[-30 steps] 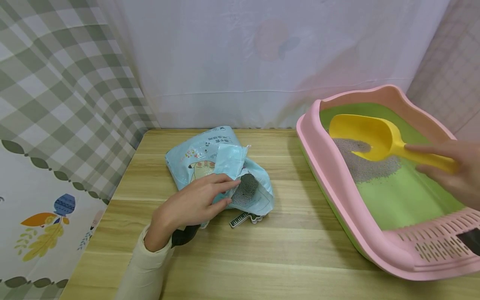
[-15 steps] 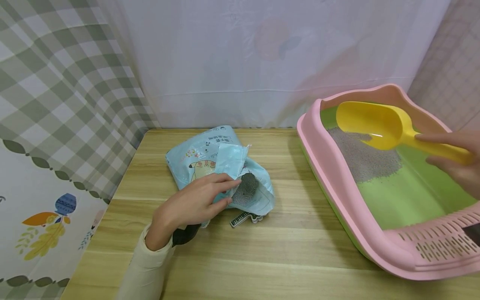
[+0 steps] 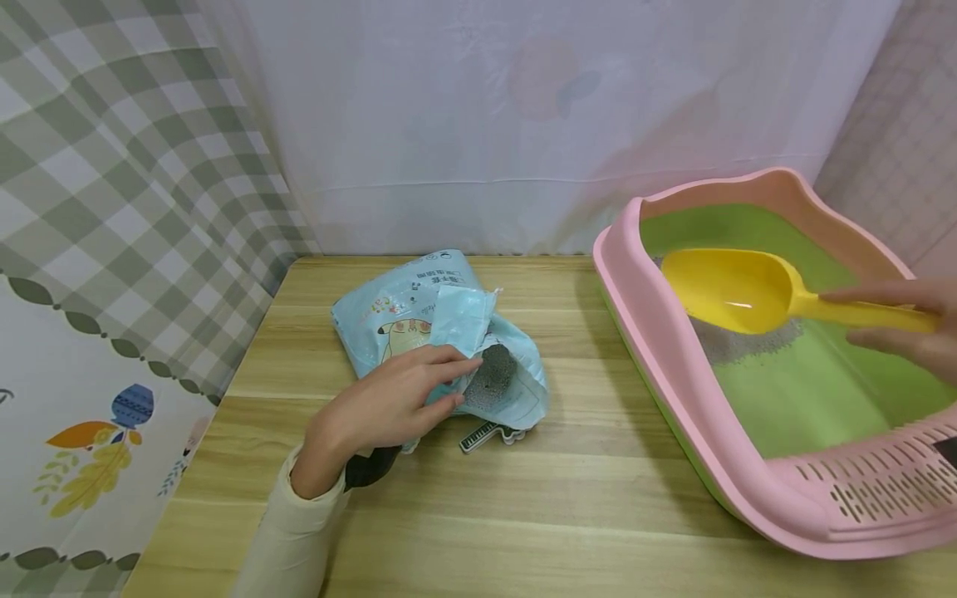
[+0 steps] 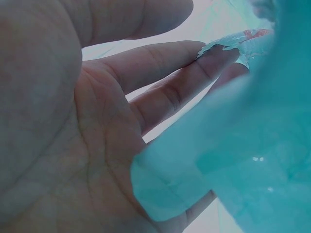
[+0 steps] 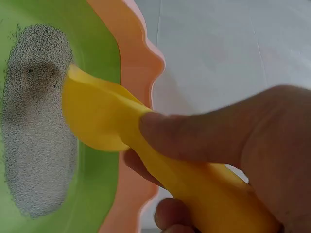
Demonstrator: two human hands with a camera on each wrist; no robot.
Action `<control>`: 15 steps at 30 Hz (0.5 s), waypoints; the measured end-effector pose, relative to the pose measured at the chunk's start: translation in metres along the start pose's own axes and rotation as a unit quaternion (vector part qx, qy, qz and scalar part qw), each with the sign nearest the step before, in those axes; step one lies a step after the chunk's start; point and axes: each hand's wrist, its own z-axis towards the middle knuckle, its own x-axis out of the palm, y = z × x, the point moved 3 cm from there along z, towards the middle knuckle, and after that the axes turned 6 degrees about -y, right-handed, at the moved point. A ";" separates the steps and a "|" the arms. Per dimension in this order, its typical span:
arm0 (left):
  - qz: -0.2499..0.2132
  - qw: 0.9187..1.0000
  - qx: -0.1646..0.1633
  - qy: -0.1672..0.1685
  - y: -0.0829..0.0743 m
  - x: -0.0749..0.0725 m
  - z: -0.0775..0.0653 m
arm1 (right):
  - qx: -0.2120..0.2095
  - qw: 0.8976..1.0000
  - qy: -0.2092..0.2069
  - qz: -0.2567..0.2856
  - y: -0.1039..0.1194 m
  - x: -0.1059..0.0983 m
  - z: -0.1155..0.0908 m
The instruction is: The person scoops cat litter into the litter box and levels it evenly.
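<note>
In the head view, my right hand [image 3: 908,324] grips the handle of a yellow scoop [image 3: 736,291] above the litter box [image 3: 673,349], which has a pink rim and green base. The right wrist view shows the thumb along the handle. No litter is visible in the scoop's bowl. Grey litter [image 5: 39,145] lies heaped on the green floor below it. My left hand [image 3: 392,399] rests at the mouth of a light-blue litter bag [image 3: 396,316], its fingers extended against the torn plastic edge [image 4: 233,41]. Grey granules [image 3: 489,374] show inside the bag.
A small flat item with black-and-white keyboard-like print [image 3: 486,433] lies on the wooden table [image 3: 568,498] by the bag. A white curtain [image 3: 449,124] hangs behind, and a green checked cloth [image 3: 134,141] borders the left.
The scoop rose and shifted slightly right, then came lower again with its bowl turned more toward the head camera. My left hand and the bag stay in place.
</note>
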 end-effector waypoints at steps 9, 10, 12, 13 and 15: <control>0.002 1.000 0.003 0.001 0.000 0.001 0.001 | 0.050 0.981 0.178 -0.066 -0.056 -0.004 -0.015; 0.002 1.000 0.003 0.001 0.000 0.001 0.001 | 0.048 0.975 0.200 -0.080 -0.059 -0.003 -0.016; 0.003 1.000 0.003 0.002 0.001 0.002 0.001 | 0.050 0.966 0.234 -0.096 -0.062 0.000 -0.017; 0.003 1.000 0.004 0.002 0.001 0.002 0.001 | 0.053 0.962 0.248 -0.099 -0.063 0.002 -0.018; 0.002 1.000 0.005 0.002 0.002 0.003 0.001 | 0.057 0.958 0.264 -0.102 -0.063 0.006 -0.017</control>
